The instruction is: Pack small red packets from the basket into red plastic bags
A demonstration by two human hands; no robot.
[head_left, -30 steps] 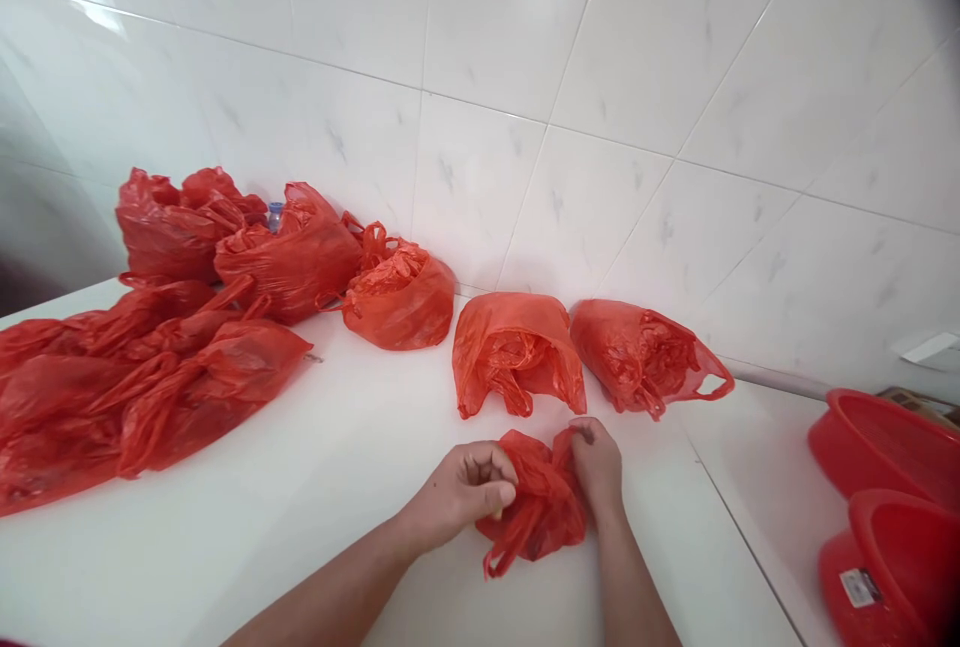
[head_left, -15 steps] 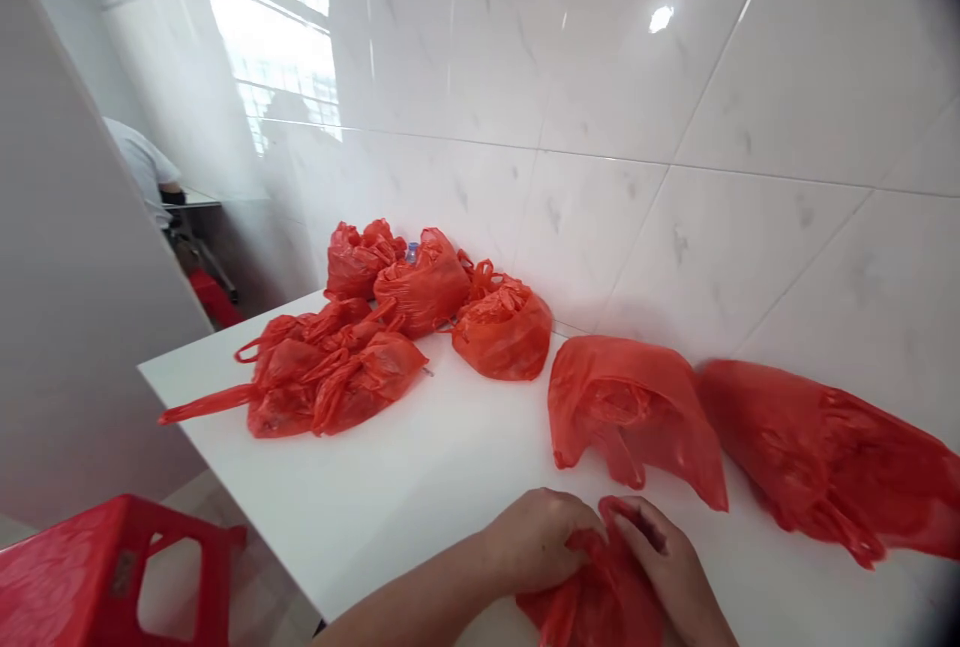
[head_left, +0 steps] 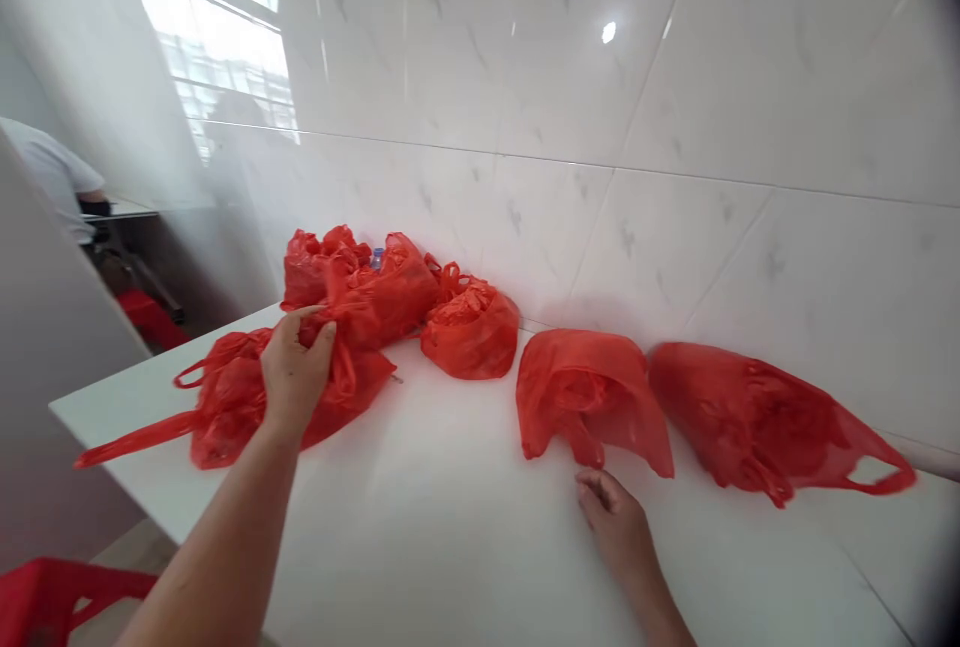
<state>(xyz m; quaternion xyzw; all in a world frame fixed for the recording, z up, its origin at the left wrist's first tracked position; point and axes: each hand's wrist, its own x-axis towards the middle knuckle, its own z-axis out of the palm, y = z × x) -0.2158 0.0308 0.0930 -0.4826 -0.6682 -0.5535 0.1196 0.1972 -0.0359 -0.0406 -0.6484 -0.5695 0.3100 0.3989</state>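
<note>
My left hand (head_left: 296, 362) is stretched over the group of bags at the left. Its thumb and fingers are closed on the gathered top of a red plastic bag (head_left: 341, 362); where this bag ends and those around it begin is hard to make out. Low over the table, my right hand (head_left: 615, 517) has its fingers curled together, with nothing visible in them. Just beyond its fingertips lies another red plastic bag (head_left: 592, 392), one handle hanging toward the hand. A further red plastic bag (head_left: 750, 417) is spread flat to the right, its handle loop pointing right.
Filled red bags stand along the tiled wall (head_left: 562, 237), including one round bag (head_left: 472, 332). A blue bottle cap (head_left: 377, 255) pokes up among them. The white table (head_left: 442, 527) has its left edge near a red stool (head_left: 67, 597). A person in white (head_left: 52, 172) is at far left.
My hands have parted. My left hand has gone forward and left to the bag group; my right hand has let go of the bag both were handling. The view has turned right.
</note>
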